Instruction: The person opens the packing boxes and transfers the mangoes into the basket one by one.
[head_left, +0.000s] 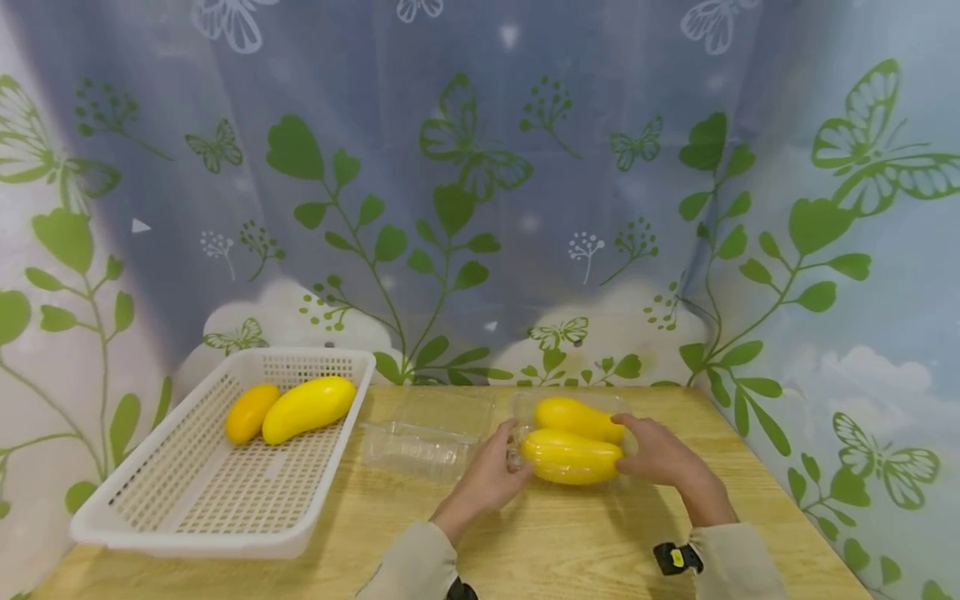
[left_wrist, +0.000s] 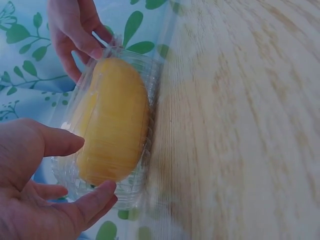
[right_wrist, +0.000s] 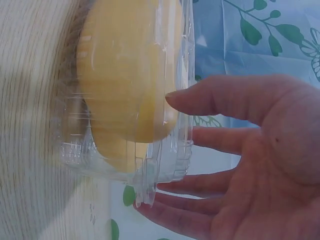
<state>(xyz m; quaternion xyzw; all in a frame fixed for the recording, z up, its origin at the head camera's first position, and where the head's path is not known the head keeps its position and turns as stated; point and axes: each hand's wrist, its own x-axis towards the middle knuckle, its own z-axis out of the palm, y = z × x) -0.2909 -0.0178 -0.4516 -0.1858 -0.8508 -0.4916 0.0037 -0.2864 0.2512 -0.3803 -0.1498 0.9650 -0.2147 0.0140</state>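
A yellow mango and its neighbour lie side by side in a see-through box on the wooden table, a snug fit that probably stops them rolling. The left hand and right hand frame its opposite ends, seemingly to steady it; both have spread, fairly straight fingers, neither clenched, and I cannot tell how firmly they press. Just left lies a second box; farther left, a white basket keeps two more fruits together.

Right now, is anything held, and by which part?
The clear box of yellow fruits seems held by its ends: left hand at one, right hand at the other.
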